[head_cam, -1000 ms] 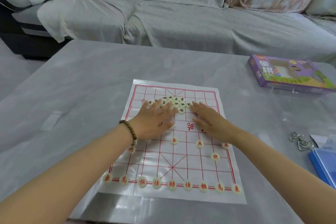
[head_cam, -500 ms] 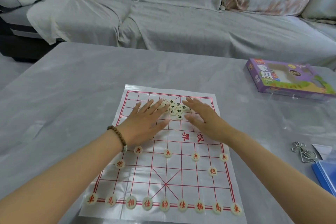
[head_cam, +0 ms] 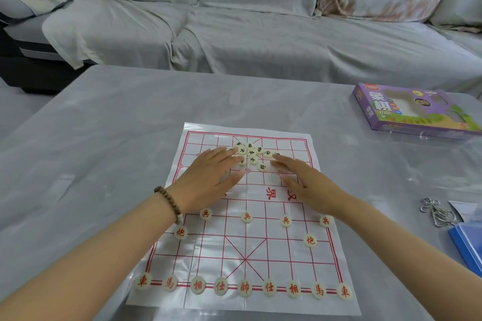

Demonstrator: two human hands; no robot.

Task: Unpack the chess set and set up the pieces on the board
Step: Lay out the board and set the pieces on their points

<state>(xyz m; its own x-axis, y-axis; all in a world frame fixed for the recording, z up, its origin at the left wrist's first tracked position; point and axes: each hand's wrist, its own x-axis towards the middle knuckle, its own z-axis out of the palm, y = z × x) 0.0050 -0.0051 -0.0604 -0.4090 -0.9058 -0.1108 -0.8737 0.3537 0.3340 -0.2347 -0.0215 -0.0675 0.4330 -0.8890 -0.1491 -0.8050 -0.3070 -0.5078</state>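
Seen from the head camera, a person's left hand [head_cam: 208, 177] and right hand [head_cam: 305, 182] lay flat, palms down and fingers straight, on the far half of the board [head_cam: 260, 250], a thin printed sheet spread on the grey desk [head_cam: 104, 138]. Neither hand held anything. Their fingertips flanked and touched the black pieces [head_cam: 251, 155], which were heaped unsorted near the far edge. The red pieces [head_cam: 245, 288] already stood in place, with nine along the near edge and the cannons and soldiers ahead of them. The purple box [head_cam: 414, 112] lay far right on the desk, well apart from the board. A covered sofa [head_cam: 260, 34] stood beyond.

The red half looked finished and the black half was not yet laid out. The likely risk was the sheet itself: pressed or pushed by flat palms, it could slide or crease and throw the red ranks off their lines. Both wrists also lay just beside the outer red soldiers, so a careless sweep could knock those. A hard shove at the heap could send discs off the far edge.
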